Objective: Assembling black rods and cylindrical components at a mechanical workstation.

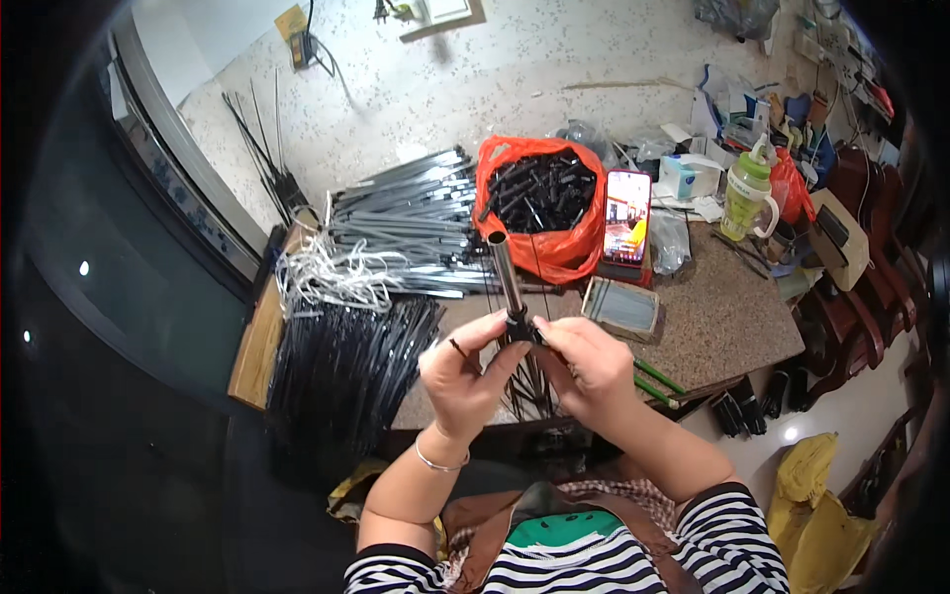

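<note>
L hand & R hand are pinching the hub on the tube; some rods are hanging there, prob. done; loose rods at left are waiting.

Bright wall, dim left, bent edges

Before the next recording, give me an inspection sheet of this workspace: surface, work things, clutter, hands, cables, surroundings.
Surface: speckled brown tabletop, largely covered on its left.
Work things: metal tube and dark fitting, held; grey strips, black strips; red bag of black parts.
Clutter: phone, green-lidded bottle, white string.
Hands: left hand grips the dark fitting; right hand is beside it, exact contact unclear.
Cables: dark cord against the wall.
Surroundings: yellow sacking at right.
</note>
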`<state>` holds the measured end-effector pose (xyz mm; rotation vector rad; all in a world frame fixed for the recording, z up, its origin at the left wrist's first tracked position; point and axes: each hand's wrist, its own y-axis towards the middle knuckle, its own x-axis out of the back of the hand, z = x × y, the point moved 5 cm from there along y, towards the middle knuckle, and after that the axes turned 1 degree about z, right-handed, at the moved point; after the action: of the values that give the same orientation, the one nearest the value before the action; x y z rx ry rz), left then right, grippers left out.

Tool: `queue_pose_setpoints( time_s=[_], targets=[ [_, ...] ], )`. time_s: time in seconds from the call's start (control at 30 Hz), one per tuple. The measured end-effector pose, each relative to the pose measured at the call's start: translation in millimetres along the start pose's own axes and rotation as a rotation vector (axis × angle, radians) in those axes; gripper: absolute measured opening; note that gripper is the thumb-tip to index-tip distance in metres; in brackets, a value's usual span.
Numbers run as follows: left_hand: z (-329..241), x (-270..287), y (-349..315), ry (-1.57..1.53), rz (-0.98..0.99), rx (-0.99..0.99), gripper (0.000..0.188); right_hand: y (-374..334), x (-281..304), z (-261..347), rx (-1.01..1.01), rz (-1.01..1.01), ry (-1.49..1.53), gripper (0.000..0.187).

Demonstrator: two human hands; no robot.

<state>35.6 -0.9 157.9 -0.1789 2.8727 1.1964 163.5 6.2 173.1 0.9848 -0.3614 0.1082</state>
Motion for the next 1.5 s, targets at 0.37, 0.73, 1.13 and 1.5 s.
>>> queue_pose_setpoints(
  time_s=[0.37, 0.73, 1.13, 1.5],
  targets=[
    [-1.4, 2.2, -5.2, -0.062, -0.010, -0.047, 0.026, -0.3, -6.5, -12.0, -0.051, 0.087, 0.189, 0.023],
    [2.0, 6.3, -4.8, -0.202, -0.050, 0.027, 0.025, 6.9, -5.8, -1.6, -0.077, 0.251, 0.142, 0.033],
    [-47.4, 45.9, -28.2, 0.415, -0.572, -0.729, 0.010, -5.3, 23.7, -29.1, -0.175, 0.158, 0.300, 0.035],
    [-3.6, -13.2, 15.8, 0.050, 0.353, -0.030, 0.017, 21.9, 23.6, -16.0, 0.007, 0.290, 0.548, 0.023]
  ],
)
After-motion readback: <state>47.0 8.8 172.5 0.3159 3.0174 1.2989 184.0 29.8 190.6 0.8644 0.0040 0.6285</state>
